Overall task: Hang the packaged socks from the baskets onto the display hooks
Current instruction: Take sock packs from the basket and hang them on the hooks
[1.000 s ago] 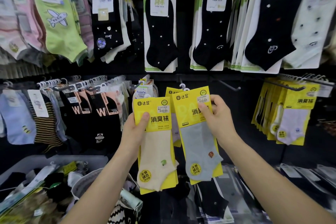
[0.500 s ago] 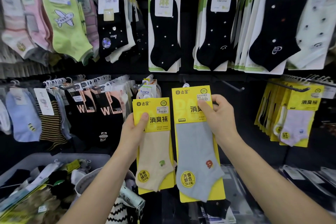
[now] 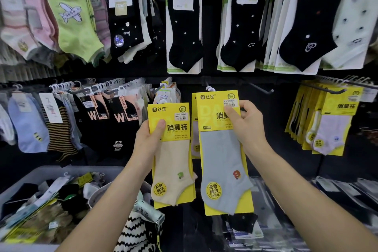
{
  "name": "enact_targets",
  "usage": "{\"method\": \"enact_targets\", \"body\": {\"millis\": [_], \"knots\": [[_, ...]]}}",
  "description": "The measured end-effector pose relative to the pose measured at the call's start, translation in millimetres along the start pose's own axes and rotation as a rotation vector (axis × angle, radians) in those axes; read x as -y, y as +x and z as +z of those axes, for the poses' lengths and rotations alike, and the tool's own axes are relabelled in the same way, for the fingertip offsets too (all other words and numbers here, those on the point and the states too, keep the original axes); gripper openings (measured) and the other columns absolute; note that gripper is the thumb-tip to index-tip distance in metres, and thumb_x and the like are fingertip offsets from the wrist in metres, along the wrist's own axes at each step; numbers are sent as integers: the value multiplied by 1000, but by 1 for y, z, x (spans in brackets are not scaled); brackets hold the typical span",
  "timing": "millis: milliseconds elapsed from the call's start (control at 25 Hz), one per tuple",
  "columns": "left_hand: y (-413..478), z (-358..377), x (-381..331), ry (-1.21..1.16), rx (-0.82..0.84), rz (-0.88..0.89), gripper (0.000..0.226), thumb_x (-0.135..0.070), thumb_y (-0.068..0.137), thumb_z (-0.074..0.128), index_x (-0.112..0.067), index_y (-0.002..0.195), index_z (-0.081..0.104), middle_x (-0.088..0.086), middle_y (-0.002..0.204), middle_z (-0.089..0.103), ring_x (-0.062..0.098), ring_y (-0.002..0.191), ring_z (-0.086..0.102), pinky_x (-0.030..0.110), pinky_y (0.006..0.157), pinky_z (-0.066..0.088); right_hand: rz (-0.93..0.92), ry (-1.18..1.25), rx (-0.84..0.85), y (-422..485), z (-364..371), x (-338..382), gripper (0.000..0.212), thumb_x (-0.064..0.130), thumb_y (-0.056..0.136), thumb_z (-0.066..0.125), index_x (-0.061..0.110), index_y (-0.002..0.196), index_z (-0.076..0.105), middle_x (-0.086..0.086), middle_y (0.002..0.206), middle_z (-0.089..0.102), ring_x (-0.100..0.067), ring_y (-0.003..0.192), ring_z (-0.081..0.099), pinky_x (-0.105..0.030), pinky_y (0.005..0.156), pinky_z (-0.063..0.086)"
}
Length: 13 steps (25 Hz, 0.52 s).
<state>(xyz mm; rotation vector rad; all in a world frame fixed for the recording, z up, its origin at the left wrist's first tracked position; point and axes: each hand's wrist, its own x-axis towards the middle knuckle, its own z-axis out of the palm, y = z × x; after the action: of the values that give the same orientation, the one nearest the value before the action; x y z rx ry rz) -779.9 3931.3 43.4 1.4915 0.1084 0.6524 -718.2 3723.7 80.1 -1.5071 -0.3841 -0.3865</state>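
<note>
My left hand (image 3: 148, 141) grips a yellow-carded pack of cream socks (image 3: 171, 157) by its left edge, thumb on the front. My right hand (image 3: 246, 127) pinches the top of a yellow-carded pack of grey socks (image 3: 222, 161), held upright in front of the dark display wall. A white plastic hanger loop (image 3: 210, 88) shows just above the grey pack's card, by a display hook; whether it sits on the hook is hidden. Another yellow pack (image 3: 195, 129) hangs behind the grey one.
A grey basket (image 3: 67, 170) with several loose sock packs stands at lower left, with a zigzag-patterned bag (image 3: 137, 231) beside it. A bare hook (image 3: 262, 89) juts out right of centre. More yellow packs (image 3: 329, 127) hang at right. Black and coloured socks fill the upper row.
My right hand has straightened the grey pack and brought it closer and slightly lower. My left hand has kept the cream pack almost still.
</note>
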Motion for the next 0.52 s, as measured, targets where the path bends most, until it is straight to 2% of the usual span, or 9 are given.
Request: {"method": "enact_targets", "body": {"millis": [160,360,520], "knots": [[-2,1,2,-5,10,0,36,-28,92,52,-5,121,54,10,109,69,24,98,67,40,85,53,15,-25,5,1,1,0,6,22,88,62,25,86,57,1,84,72,-12,77,70,-35,73,58],[-3,0,3,11,10,-5,33,-27,93,52,-7,120,55,8,108,69,22,97,68,38,84,54,45,-1,-10,1,3,3,5,22,87,63,23,84,59,1,81,72,-13,75,71,-34,70,57],[-5,-1,1,35,-1,-3,24,-27,93,53,-13,112,58,5,105,70,18,93,68,32,78,54,176,93,11,2,3,8,5,23,87,64,21,82,63,7,68,72,-8,65,70,-31,64,57]]}}
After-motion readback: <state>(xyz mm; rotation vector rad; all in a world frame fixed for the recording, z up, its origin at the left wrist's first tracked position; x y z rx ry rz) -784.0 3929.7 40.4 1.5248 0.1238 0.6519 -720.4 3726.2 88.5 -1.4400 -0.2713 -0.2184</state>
